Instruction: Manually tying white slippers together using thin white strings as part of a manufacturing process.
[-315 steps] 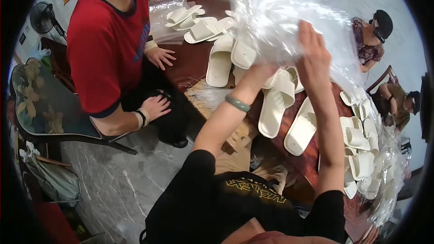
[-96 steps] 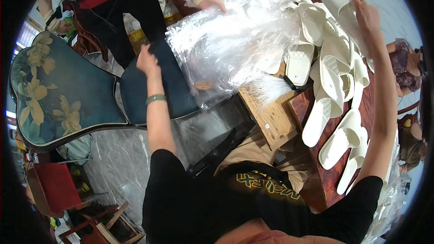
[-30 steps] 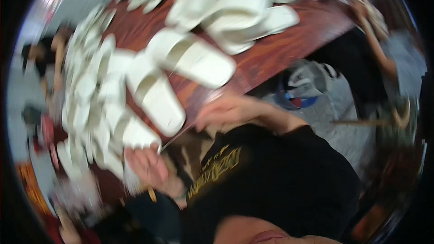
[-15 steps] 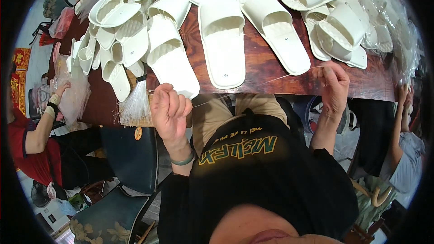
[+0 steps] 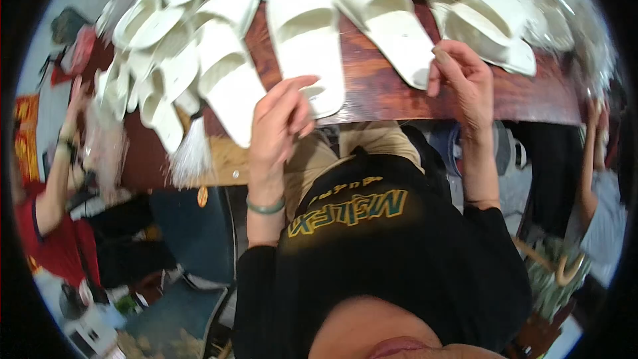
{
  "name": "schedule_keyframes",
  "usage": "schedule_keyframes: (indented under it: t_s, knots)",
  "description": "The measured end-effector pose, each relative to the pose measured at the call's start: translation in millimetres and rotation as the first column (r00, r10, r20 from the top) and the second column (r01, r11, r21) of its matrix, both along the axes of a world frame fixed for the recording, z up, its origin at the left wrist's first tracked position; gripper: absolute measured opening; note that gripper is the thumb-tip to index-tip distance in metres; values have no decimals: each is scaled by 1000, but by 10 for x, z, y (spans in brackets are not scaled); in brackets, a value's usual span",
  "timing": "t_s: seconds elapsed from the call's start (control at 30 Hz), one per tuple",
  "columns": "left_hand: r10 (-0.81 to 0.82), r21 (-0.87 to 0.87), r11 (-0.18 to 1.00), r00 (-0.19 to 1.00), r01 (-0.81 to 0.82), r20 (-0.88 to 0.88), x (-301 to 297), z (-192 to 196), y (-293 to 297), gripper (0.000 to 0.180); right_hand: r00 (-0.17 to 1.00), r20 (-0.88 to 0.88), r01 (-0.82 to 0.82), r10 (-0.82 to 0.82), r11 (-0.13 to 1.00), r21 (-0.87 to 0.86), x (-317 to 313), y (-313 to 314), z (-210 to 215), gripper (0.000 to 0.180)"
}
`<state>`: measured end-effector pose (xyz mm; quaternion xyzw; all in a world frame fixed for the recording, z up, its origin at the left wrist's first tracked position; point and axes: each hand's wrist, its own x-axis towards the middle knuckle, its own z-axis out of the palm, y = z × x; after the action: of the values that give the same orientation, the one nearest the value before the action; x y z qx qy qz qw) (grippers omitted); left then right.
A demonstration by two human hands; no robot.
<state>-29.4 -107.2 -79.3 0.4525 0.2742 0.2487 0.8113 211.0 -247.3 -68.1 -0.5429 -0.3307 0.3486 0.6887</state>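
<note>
Step in hand, by appearance: picking slippers off the table. Left hand loosely curled at the table's near edge, fingertips touching a white slipper; not gripping. Right hand half-closed, fingers on the heel of a second slipper farther right. Next move likely calls for a firm pinch on each heel.

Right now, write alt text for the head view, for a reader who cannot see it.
A person's left hand and right hand reach to the near edge of a dark wooden table covered with white slippers. The right fingertips touch one slipper. Another person in a red top sits at far left.
</note>
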Motion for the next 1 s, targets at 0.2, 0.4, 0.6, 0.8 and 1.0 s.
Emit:
schedule_keyframes:
  t_s: [0.2, 0.4, 0.6, 0.8, 1.0]
  knots:
    - [-64, 176, 981, 995, 78, -82, 83, 30, 145, 31, 822, 559, -16, 110, 985, -171, -22, 264, 10, 17]
    - [47, 396, 918, 983, 29, -180, 177, 21, 240, 27, 760, 550, -218, 346, 933, -287, -168, 428, 160, 16]
    - [47, 373, 924, 945, 82, -325, 356, 131, 371, 27, 751, 301, -565, 588, 808, -168, -446, 459, 300, 12]
    - [345, 702, 696, 786, 152, -513, 501, -125, 680, 31, 783, 589, -305, 198, 948, 87, -266, 277, 435, 10]
    - [523, 840, 520, 719, 157, -458, 585, -143, 640, 36, 988, 151, -49, 30, 991, 123, -156, 32, 349, 14]
